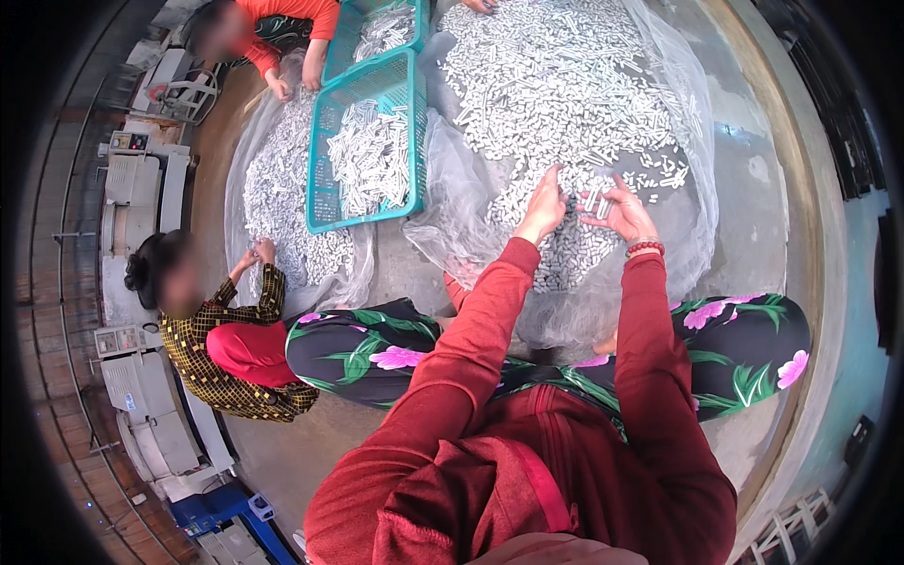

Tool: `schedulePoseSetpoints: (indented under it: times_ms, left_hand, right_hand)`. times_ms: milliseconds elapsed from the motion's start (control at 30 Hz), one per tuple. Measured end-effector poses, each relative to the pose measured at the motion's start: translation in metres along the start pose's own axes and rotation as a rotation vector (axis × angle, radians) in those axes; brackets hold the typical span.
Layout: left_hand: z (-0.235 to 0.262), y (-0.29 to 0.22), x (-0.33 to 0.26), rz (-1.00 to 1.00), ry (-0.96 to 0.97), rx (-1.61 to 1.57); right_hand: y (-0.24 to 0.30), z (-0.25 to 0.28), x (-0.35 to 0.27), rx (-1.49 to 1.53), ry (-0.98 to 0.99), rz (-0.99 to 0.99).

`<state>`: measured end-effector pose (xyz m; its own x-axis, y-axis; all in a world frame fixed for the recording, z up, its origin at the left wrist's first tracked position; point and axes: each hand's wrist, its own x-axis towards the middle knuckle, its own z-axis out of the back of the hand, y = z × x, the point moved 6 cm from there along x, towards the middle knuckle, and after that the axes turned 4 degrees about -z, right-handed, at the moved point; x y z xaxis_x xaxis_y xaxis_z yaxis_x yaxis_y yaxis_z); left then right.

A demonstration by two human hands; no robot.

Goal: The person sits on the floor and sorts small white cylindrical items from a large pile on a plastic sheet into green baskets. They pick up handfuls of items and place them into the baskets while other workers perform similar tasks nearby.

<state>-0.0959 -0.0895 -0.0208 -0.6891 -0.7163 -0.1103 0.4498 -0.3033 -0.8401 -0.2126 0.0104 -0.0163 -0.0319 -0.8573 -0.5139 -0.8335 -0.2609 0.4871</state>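
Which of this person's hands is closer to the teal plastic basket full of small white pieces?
Left. The left hand rests on the pile of small white pieces, on the side toward the teal plastic basket. The right hand lies beyond it, farther from the basket.

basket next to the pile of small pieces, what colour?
Teal: the slotted plastic basket, partly filled with small white pieces, shows best in the head view.

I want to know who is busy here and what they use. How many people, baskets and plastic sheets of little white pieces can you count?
People sitting on the floor: 3, counting the camera wearer, whose left hand and right hand reach into the pieces
Teal plastic mesh baskets: 2
Clear plastic sheets heaped with small white cylindrical pieces: 2
Total: 7
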Motion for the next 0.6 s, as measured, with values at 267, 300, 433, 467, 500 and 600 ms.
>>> schedulePoseSetpoints:
  times_ms: [267, 300, 433, 467, 500, 600]
  left_hand:
    - [-0.014, 0.004, -0.020, 0.296, 0.067, -0.601]
    - [-0.012, -0.007, -0.025, 0.283, 0.080, -0.698]
    - [0.002, -0.021, -0.031, 0.239, 0.112, -0.943]
    - [0.004, -0.019, -0.030, 0.234, 0.115, -0.995]
    - [0.007, -0.015, -0.029, 0.223, 0.096, -0.969]
    - [0.024, 0.015, -0.041, 0.242, 0.058, -0.650]
  right_hand:
    - [-0.005, 0.030, 0.014, -0.111, -0.111, -0.051]
    - [-0.003, 0.030, 0.014, -0.140, -0.096, -0.065]
    - [0.001, 0.026, 0.014, -0.195, -0.110, 0.014]
    - [0.001, 0.032, 0.016, -0.211, -0.132, 0.034]
    - [0.003, 0.039, 0.019, -0.227, -0.153, 0.053]
    - [0.002, 0.034, 0.017, -0.171, -0.182, 0.076]
